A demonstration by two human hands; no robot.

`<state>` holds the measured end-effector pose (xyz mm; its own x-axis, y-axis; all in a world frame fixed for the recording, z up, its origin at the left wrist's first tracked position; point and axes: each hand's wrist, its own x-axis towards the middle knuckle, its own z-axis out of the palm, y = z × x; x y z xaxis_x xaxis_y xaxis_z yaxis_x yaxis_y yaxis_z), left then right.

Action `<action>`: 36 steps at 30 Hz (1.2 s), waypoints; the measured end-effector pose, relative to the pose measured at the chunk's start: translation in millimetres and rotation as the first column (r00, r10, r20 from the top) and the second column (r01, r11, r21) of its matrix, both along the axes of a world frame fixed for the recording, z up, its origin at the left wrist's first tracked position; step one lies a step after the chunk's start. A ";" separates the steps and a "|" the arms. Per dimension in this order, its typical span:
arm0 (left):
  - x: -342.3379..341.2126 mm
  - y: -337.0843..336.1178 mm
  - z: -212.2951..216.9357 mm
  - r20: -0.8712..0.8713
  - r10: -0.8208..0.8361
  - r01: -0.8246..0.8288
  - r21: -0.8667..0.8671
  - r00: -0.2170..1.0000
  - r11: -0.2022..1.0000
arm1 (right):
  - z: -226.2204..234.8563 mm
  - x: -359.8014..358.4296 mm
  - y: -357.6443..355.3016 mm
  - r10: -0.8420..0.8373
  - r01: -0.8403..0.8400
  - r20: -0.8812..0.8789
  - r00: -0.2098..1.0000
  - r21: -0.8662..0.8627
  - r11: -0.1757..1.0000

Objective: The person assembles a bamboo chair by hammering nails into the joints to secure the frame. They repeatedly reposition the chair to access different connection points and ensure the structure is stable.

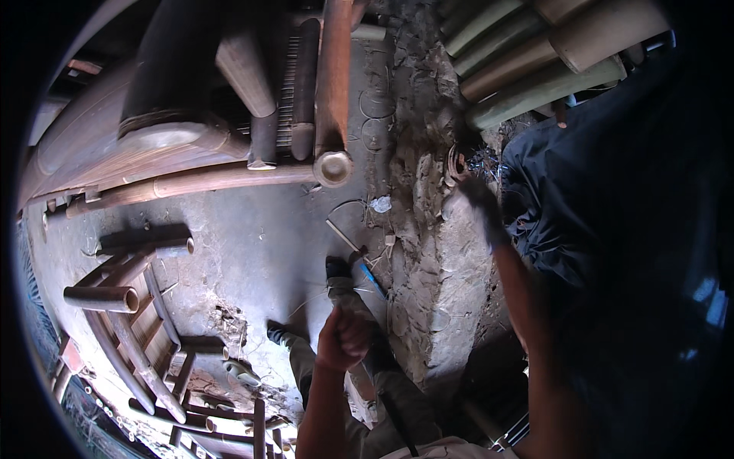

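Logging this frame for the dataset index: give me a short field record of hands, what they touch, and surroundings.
view: head camera looking down, standing on a grey concrete floor
left hand: closed in a fist over the legs; whether it grips anything cannot be told
right hand: in a light glove, stretched out to a rusty round metal piece on the rough crumbling earthen ledge
near right hand: stacked green-brown bamboo poles
left of floor: brown bamboo-pole frame
top: thick brown bamboo poles lying across
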<state>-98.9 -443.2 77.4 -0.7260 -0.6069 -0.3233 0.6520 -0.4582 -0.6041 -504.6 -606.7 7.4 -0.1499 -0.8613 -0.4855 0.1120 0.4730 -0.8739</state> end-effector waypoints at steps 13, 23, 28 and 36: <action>64.0 108.7 -1.7 0.438 -0.570 0.538 0.209 0.695 0.817 | -21.4 -81.0 -110.4 0.339 -0.319 -0.726 0.598 0.173 0.932; 68.0 140.8 -5.5 0.421 -0.605 0.473 0.383 0.676 0.794 | -45.5 -65.7 -86.2 0.190 -0.537 -0.968 0.165 0.074 0.840; 71.6 137.0 -4.2 0.448 -0.621 0.507 0.359 0.643 0.783 | -47.4 -108.2 -69.2 0.188 -0.477 -0.967 0.173 0.084 0.875; 76.2 161.3 6.6 0.472 -0.616 0.438 0.439 0.631 0.785 | 84.9 61.1 -69.4 0.276 -0.674 -0.865 0.418 -0.092 0.733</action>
<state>-22.7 -281.9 84.0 -0.5166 -0.0066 -0.8562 0.5979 -0.7186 -0.3552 -443.5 -676.0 92.3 0.2221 -0.9745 -0.0307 -0.8042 -0.1653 -0.5709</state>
